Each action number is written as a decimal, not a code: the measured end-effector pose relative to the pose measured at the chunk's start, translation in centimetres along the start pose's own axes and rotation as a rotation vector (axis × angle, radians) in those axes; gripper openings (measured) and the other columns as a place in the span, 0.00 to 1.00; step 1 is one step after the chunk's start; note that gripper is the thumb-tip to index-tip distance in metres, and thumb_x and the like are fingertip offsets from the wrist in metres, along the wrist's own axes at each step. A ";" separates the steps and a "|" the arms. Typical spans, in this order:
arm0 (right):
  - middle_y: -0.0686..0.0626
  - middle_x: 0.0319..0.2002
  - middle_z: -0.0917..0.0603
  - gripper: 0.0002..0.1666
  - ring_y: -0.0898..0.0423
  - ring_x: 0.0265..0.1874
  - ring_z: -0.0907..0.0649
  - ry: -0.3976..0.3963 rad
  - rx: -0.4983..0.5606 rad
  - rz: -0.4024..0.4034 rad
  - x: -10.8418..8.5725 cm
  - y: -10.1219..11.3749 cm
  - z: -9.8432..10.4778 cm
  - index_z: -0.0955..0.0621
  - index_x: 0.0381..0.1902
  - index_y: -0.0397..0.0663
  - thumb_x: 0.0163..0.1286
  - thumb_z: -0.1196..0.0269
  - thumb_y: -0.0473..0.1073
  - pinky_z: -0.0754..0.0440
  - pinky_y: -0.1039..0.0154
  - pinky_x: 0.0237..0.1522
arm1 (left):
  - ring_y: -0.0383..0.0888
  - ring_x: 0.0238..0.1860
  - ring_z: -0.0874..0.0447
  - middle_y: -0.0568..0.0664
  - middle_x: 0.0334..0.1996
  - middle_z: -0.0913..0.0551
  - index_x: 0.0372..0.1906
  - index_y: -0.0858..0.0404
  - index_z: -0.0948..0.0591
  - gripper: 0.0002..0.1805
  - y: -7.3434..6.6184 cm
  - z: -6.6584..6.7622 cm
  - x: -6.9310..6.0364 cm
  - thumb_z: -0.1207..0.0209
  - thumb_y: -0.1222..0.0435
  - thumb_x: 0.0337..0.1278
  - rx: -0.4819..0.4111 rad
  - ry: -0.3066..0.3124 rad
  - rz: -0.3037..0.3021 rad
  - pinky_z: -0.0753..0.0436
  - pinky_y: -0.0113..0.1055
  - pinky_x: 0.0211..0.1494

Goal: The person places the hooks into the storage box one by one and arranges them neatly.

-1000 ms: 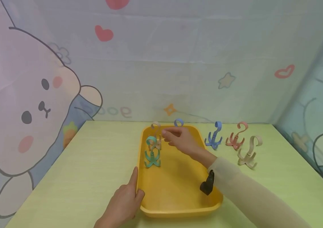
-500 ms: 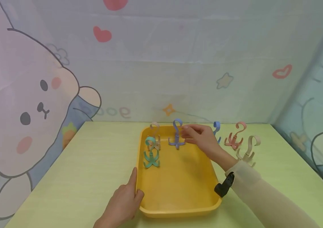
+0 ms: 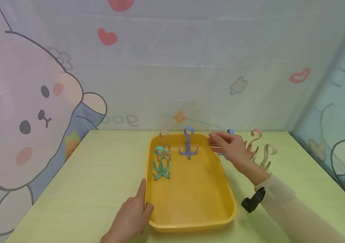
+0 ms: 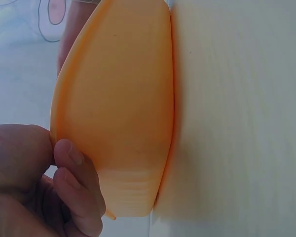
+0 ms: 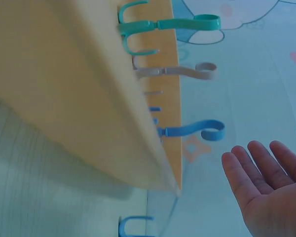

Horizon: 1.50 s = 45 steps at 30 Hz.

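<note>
Nearest me, the left hand grips the left rim of the yellow tray between thumb and curled fingers, a hold unaltered over the last second; the tray rests on the table. Inside, towards the left wall, the green hook stands upright, with the pale hook just beyond it. To the right of the tray, the cream hook stands on the table, partly covered by the right arm. Farther in, I note the change: the right hand, over the middle of the tray's far part a second ago, has moved right to its far right rim, uncovering the blue hook. I judge the work on that hook finished: it stands unheld near the tray's far end. The right fingers are extended, slightly spread and hold nothing; the blue hook lies left of their tips, with a gap between. The red hook is partly hidden just right of the hand. Farthest, a second blue hook shows mainly its curl behind the knuckles; the right wrist view shows it apart from the fingers.
</note>
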State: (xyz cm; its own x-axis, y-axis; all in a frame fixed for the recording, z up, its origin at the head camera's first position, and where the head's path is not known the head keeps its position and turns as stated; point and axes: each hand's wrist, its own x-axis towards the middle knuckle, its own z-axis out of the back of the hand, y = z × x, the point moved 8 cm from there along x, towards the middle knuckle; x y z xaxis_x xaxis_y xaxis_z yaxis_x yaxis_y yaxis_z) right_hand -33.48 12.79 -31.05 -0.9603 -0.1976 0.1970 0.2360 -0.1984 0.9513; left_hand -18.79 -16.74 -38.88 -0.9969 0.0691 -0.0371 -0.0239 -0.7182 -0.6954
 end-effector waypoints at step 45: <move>0.76 0.39 0.14 0.31 0.75 0.37 0.13 -0.345 -0.072 -0.098 -6.9 -6.7 11.8 0.22 0.67 0.32 0.76 0.34 0.49 0.13 0.74 0.44 | 0.38 0.06 0.28 0.48 0.15 0.25 0.85 0.69 0.50 0.45 -0.2 0.0 0.0 0.49 0.66 0.66 0.018 0.002 0.029 0.29 0.36 0.20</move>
State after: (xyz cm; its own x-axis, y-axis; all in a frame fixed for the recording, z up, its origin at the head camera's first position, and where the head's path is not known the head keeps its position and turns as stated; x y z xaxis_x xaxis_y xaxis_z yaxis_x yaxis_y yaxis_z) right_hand -30.16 26.78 -36.04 -0.9696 0.1585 0.1863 0.1389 -0.2700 0.9528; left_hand -18.75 -16.57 -38.73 -0.9971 0.0495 -0.0584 0.0036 -0.7320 -0.6813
